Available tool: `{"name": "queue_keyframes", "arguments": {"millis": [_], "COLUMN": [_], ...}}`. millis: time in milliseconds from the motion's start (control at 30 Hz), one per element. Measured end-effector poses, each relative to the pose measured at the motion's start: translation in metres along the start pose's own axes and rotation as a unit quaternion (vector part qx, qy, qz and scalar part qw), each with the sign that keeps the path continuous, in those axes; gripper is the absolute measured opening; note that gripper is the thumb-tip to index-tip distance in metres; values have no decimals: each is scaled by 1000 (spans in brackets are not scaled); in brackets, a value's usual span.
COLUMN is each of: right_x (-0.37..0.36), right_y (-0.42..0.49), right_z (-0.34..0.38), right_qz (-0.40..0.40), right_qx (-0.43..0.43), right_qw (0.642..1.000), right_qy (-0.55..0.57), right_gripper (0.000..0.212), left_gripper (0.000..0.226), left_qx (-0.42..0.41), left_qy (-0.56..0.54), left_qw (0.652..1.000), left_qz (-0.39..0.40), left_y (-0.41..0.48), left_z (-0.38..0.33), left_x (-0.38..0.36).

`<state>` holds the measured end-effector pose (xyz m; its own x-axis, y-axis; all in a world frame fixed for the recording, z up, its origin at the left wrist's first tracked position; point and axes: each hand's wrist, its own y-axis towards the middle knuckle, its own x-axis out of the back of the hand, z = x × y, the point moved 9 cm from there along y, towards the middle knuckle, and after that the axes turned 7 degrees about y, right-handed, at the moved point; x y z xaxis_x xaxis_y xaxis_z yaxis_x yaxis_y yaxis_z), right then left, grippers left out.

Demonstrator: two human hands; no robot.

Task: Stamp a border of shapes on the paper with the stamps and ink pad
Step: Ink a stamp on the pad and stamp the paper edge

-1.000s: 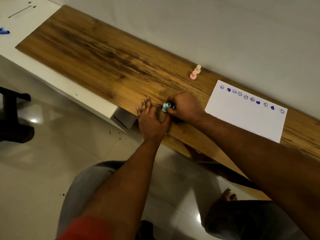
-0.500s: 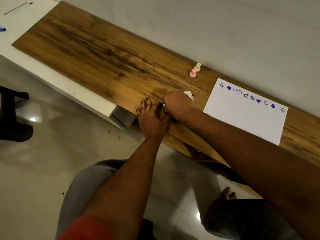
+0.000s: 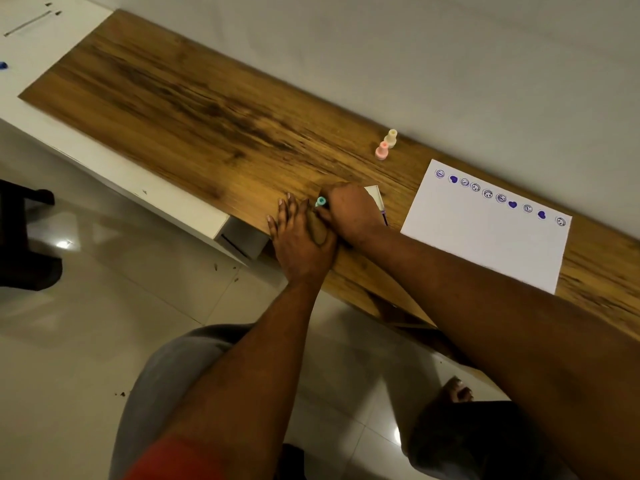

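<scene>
The little teal stamp (image 3: 321,201) is in the right hand (image 3: 349,211). The fingers are curled tight round it, and only its round top pokes out on the left side of the fist. The fist is turned knuckles up and sits low over the ink pad (image 3: 375,195). Just a white corner and a thin purple edge of the pad peek out behind it. The right arm reaches in from the right, crossing in front of the near corner of the paper (image 3: 485,244). The left hand (image 3: 299,237) lies flat on the wooden surface (image 3: 207,116) right beside the fist, touching it, with its fingers straight and a bit spread. Its arm comes straight up from below, with a red sleeve (image 3: 180,459) at the bottom. The paper lies to the right of the hands, with a row of purple faces and hearts along its far edge. A pink stamp (image 3: 381,150) and a yellow stamp (image 3: 391,138) stand upright together near the wall.
</scene>
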<state>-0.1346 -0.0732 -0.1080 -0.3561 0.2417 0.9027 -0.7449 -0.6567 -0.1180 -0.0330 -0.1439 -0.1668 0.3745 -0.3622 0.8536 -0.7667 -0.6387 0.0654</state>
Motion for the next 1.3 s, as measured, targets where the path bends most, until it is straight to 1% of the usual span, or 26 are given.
{"name": "queue_keyframes", "arguments": {"millis": [167,267,300,367,400,433,500,567,633,700,833,1000,1133,1233,1300], "right_x": [-2,-1,3,22,37,53,81,101,105,101,85,80,80,76,75], "right_y": [9,10,9,7,6,6,8,14,23,31,37,30,10,-14,-30], "right_z": [1,1,0,-7,-13,-22,-48,-75,-94,-101,-107,-112,-122,-124,-123], "right_qz": [-26,-28,-33,-61,-85,-111,-154,-181,-165,-135,-94,-84,-54,-26,-30], "right_qx": [2,16,20,18,17,14,-8,-44,-72,-75,-71,-82,-127,-137,-141], "right_qw": [1000,999,999,997,994,990,985,982,983,985,987,989,988,989,989], "right_qy": [12,15,20,48,67,81,74,23,-33,-73,-107,-89,-71,-53,-39], "right_gripper": [33,36,43,63,70,72,65,54,47,46,39,29,25,23,24], "left_gripper": [76,76,76,78,81,85,92,96,98,100,98,97,94,85,77], "left_qx": [1,-1,-1,-3,-3,0,8,13,18,17,10,5,-2,-3,-25], "left_qy": [2,-3,-7,-9,-11,-15,-29,-37,-39,-43,-53,-54,-62,-86,-71], "left_qw": [1000,1000,1000,1000,1000,999,999,998,998,998,997,997,997,994,994], "left_qz": [-9,-12,-14,-21,-28,-34,-39,-40,-43,-47,-55,-59,-52,-64,-79], "left_y": [0,0,-1,-1,-2,-2,-3,-3,-2,-2,-3,-4,-4,-11,-18], "left_z": [2,2,2,1,1,1,2,3,3,4,3,3,3,1,-5], "left_x": [-1,0,1,2,4,4,5,4,4,4,5,6,8,16,22]}}
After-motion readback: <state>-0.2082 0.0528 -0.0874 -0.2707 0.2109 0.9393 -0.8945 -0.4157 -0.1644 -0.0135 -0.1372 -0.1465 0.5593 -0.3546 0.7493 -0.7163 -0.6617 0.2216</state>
